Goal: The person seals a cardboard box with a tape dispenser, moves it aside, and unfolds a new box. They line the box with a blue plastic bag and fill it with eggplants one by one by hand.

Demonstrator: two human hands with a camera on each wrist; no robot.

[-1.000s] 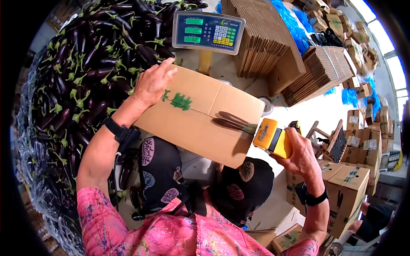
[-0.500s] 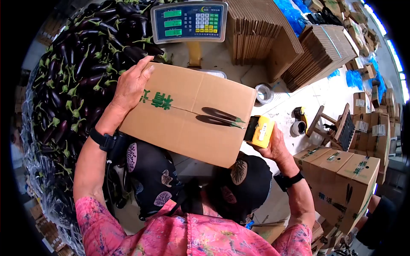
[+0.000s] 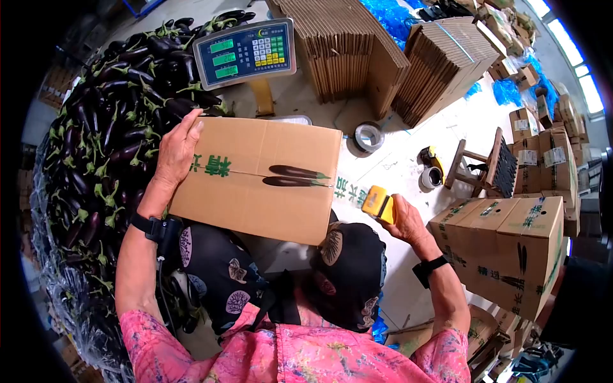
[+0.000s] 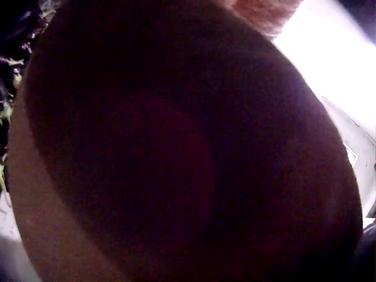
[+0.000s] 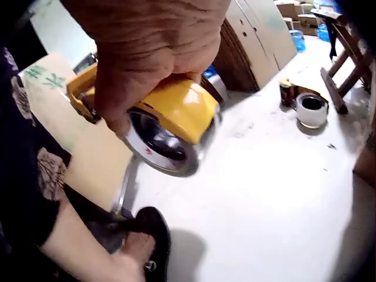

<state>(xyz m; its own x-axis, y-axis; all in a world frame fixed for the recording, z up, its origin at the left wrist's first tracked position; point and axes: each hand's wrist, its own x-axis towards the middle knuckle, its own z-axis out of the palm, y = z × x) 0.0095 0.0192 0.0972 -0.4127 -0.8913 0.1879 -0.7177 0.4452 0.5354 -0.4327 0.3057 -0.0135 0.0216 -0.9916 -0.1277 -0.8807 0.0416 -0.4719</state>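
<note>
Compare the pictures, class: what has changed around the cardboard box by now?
The right hand has drawn the yellow tape dispenser away from the end of the box, to the person's right, opening a gap. The left hand stays at the box's far end. Nothing was let go.

- Your head view is bright — glare at the windows point(image 3: 589, 89), a whitened floor point(image 3: 408, 156), edges curved into black.
- Your left wrist view is mostly dark, grainy.
- Your right wrist view washes out; the tape dispenser point(image 5: 187, 110) shines.
</note>
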